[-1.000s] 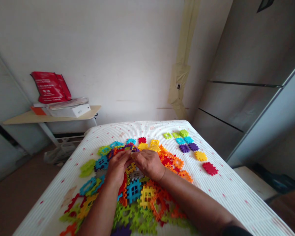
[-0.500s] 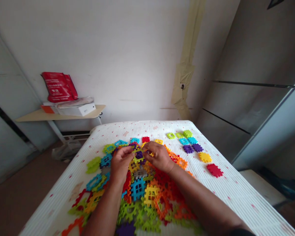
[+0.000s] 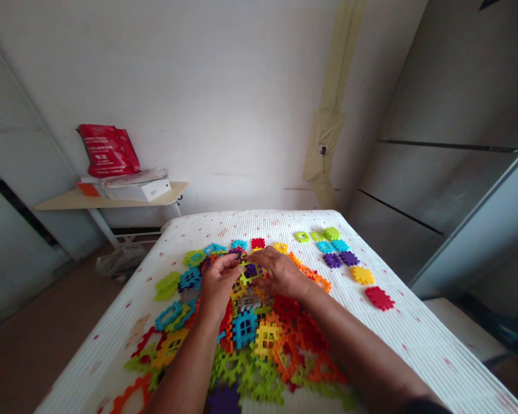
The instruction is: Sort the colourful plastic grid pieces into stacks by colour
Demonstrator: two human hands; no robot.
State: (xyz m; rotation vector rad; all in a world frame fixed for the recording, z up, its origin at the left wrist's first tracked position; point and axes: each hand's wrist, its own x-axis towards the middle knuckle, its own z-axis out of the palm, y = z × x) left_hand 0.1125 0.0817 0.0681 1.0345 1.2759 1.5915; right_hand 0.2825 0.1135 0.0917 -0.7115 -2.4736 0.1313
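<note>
Above the far part of the heap, a lime-green toothed building tile (image 3: 243, 271) with an open middle is held up between both my hands. My left hand (image 3: 217, 283) pinches its left side between thumb and fingers. Around the right side curls my right hand (image 3: 282, 273), fingers at the top and thumb lower down; the fingers partly cover the tile. Beneath lie loose interlocking tiles in many colours, among them a blue window tile (image 3: 244, 329), a yellow window tile (image 3: 267, 339) and a grey tile (image 3: 248, 301).
Sorted tiles lie at the right: a red tile (image 3: 380, 298), a yellow tile (image 3: 362, 275), and purple, blue and green ones beyond. The table (image 3: 418, 351) has a white dotted cover. A side table (image 3: 69, 201) with a red bag (image 3: 106, 152) stands left, a fridge (image 3: 440, 184) right.
The lime-green tile has turned from nearly edge-on to face me more. My right thumb and fingers have spread farther apart around it. The view has shifted slightly.
</note>
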